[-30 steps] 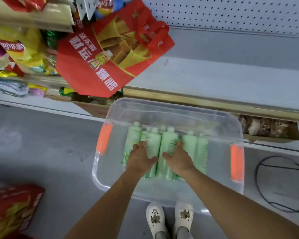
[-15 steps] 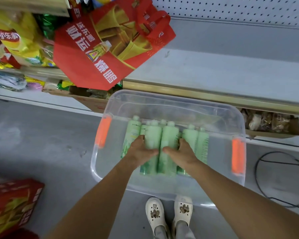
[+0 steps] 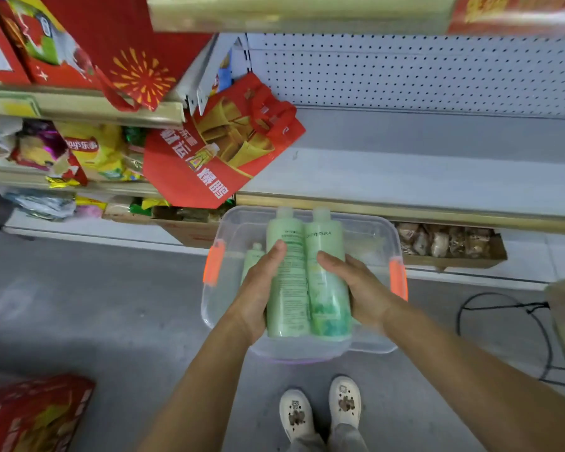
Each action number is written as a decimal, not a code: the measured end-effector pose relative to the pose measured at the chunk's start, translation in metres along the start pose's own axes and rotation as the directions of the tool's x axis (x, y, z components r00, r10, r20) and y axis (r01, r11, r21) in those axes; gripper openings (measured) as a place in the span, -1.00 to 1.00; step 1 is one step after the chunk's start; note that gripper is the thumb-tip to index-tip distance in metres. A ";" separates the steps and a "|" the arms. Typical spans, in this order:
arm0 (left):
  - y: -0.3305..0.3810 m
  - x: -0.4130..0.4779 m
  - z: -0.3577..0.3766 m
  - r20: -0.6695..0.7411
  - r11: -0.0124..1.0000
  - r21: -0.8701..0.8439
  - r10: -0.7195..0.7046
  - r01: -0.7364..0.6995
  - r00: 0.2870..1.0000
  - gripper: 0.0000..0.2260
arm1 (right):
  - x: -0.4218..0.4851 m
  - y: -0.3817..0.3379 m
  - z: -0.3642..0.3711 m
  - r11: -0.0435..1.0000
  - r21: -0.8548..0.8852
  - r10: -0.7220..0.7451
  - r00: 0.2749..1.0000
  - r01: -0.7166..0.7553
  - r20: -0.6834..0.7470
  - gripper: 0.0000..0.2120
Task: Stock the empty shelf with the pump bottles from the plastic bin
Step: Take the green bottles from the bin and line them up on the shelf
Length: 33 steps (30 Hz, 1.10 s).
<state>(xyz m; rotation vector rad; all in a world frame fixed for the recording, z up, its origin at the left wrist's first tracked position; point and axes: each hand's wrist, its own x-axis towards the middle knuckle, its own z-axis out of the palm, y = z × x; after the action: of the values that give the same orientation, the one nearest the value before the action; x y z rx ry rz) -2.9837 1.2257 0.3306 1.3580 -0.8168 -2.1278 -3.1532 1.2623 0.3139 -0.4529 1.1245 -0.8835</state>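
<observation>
One empty shelf [image 3: 421,181] is seen upper right: a flat, smooth grey board with a gold-ish metal strip along the front edge. It's backed by one white pegboard panel [image 3: 405,70] dotted with little holes.

One plastic bin [image 3: 377,243] is parked on the grey floor just below that front edge. It's clear, rectangular and round-cornered, and two orange latches [image 3: 213,262] are clipped on, one per short side. One glossy red bag [image 3: 209,171] with yellow print is tilted over the shelf's left end, up-left of the bin.

Three pump bottles can be counted, and more may be hidden behind the hands, can't tell. Two are held up over the bin, side by side and touching, caps pointed toward the shelf: the left-side bottle [image 3: 287,288] and the right-side bottle [image 3: 328,282]. Both are pale green, smooth plastic, tall cylinders with rounded shoulders and stubby round caps. Fine print is shown on the left one, a darker green leafy pattern near the base of the right one. A third bottle [image 3: 254,256] is down inside the bin, at its left side, mostly hidden.

The left-side bottle is gripped by the left hand [image 3: 258,295], thumb laid across its front. The right-side bottle is gripped the same way by the right hand [image 3: 359,288].

Two white clogs [image 3: 296,415] are seen on the floor below the bin.
</observation>
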 end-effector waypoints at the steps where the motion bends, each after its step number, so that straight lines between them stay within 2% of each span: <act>1: 0.007 -0.010 0.006 0.005 1.000 -0.011 0.002 -0.001 1.000 -0.48 | -0.010 -0.009 0.005 1.000 -0.007 -0.024 1.000 0.024 0.004 -0.56; 7: 0.045 -0.044 0.031 0.015 0.994 0.055 0.099 -0.100 0.995 -0.48 | -0.054 -0.054 0.028 0.992 -0.038 -0.118 0.993 0.117 -0.011 -0.30; 11: 0.075 -0.066 0.055 0.058 0.970 0.146 0.186 -0.193 0.981 -0.66 | -0.083 -0.086 0.036 0.966 -0.090 -0.247 0.968 0.242 -0.051 -0.34; 15: 0.100 -0.076 0.079 0.120 0.935 0.229 0.251 -0.272 0.961 -0.54 | -0.107 -0.121 0.035 0.924 -0.175 -0.356 0.933 0.341 -0.061 -0.38; 17: 0.114 -0.077 0.091 0.133 0.911 0.255 0.300 -0.325 0.945 -0.59 | -0.116 -0.140 0.031 0.898 -0.226 -0.408 0.906 0.378 -0.108 -0.30; 19: 0.126 -0.078 0.103 0.144 0.884 0.272 0.354 -0.381 0.924 -0.66 | -0.126 -0.159 0.025 0.865 -0.282 -0.462 0.877 0.414 -0.131 -0.34; 25: 0.160 -0.065 0.150 0.153 0.848 0.268 0.431 -0.457 0.889 -0.45 | -0.142 -0.232 0.006 0.762 -0.342 -0.606 0.791 0.550 -0.079 -0.49; 28: 0.182 -0.054 0.177 0.132 0.839 0.248 0.467 -0.485 0.875 -0.57 | -0.145 -0.276 -0.008 0.706 -0.386 -0.665 0.743 0.593 -0.076 -0.41; 30: 0.197 -0.044 0.193 0.107 0.831 0.255 0.484 -0.495 0.869 -0.68 | -0.146 -0.308 -0.018 0.673 -0.419 -0.696 0.714 0.609 -0.079 -0.45; 33: 0.217 -0.030 0.216 0.090 0.829 0.255 0.492 -0.497 0.866 -0.70 | -0.142 -0.355 -0.037 0.617 -0.471 -0.736 0.674 0.630 -0.063 -0.50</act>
<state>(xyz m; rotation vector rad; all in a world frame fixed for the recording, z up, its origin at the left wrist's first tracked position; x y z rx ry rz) -3.1526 1.1421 0.5732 1.0887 -1.3460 -1.6641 -3.3426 1.1696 0.6350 -1.2262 1.4048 -1.4149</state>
